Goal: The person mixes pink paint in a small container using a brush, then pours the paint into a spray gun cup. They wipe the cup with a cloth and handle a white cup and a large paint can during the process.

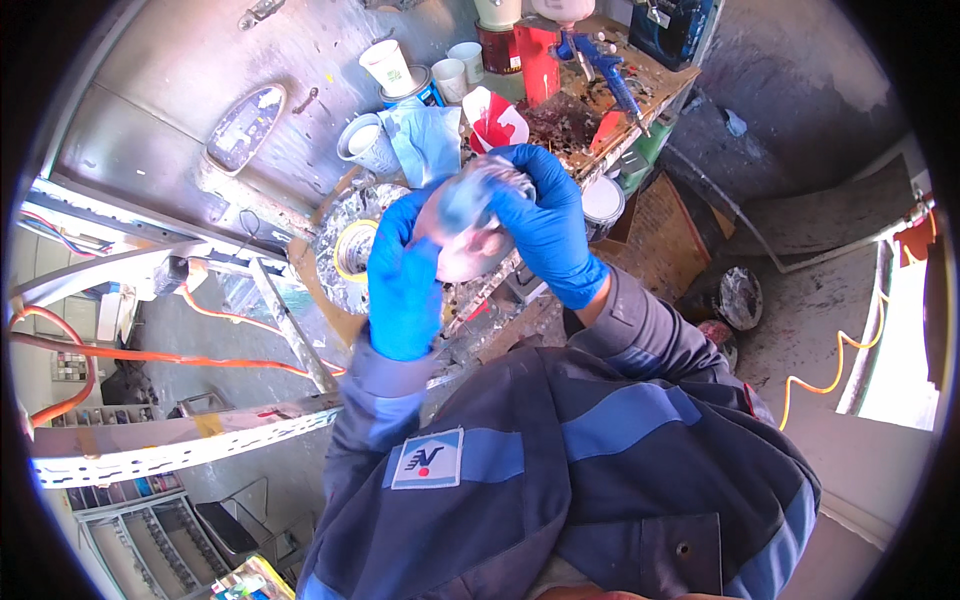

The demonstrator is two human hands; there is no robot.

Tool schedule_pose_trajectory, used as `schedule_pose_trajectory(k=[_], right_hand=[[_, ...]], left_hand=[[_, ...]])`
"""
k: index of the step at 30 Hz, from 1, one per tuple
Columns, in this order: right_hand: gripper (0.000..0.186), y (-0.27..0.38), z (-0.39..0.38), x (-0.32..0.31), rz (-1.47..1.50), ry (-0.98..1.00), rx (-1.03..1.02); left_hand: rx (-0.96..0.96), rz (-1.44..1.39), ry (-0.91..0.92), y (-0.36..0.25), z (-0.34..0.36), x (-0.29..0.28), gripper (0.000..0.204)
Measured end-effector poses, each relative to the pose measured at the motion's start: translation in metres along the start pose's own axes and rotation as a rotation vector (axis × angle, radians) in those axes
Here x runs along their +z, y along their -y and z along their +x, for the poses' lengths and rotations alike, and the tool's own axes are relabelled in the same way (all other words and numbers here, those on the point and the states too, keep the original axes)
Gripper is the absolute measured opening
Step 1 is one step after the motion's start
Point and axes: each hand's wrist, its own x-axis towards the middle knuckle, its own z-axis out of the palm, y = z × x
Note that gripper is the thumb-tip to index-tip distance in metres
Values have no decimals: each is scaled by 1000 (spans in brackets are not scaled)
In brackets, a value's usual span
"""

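Observation:
Both my hands are in blue gloves, raised together over the edge of the paint-stained bench. My left hand (404,285) closes round the lower left side of a pinkish, translucent, cup-like piece (468,255). From the right, my right hand (550,225) has its fingers curled over the upper rim of that same piece. A bluish, whitish patch on it is smeared by motion, so I cannot tell whether a wipe lies there. Just beyond my hands are a light blue cloth (422,140) and a red-and-white paper cone (495,118).
White paper cups (386,66) and a white plastic cup (368,145) stand on the bench. A roll of yellow tape (355,250) lies left of my hands. At the far right sits a blue spray gun (605,75). Below it is a lidded white can (603,203). Orange hoses (170,355) cross the left side.

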Motion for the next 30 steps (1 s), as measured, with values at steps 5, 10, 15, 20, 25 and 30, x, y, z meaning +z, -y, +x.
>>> schedule_pose_trajectory(k=[5, 10, 15, 20, 25, 30], right_hand=[[38, -4, 7, 11, 187, -3, 51], [58, -27, -29, 54, 314, -104, -25], [54, -28, -24, 36, 202, 4, -6], [50, 10, 28, 9, -255, 205, 192], [49, 18, 50, 9, -919, 540, -227], [44, 14, 55, 15, -527, 309, -101]], left_hand=[[60, 63, -305, 7, 10, 10, 40], [17, -441, -280, 5, 16, 25, 68], [7, -358, -265, -3, 13, 9, 58], [20, -109, -173, 2, 12, -12, 43], [5, -47, -121, 18, 4, -11, 32], [11, -242, -334, 17, 3, 7, 35]])
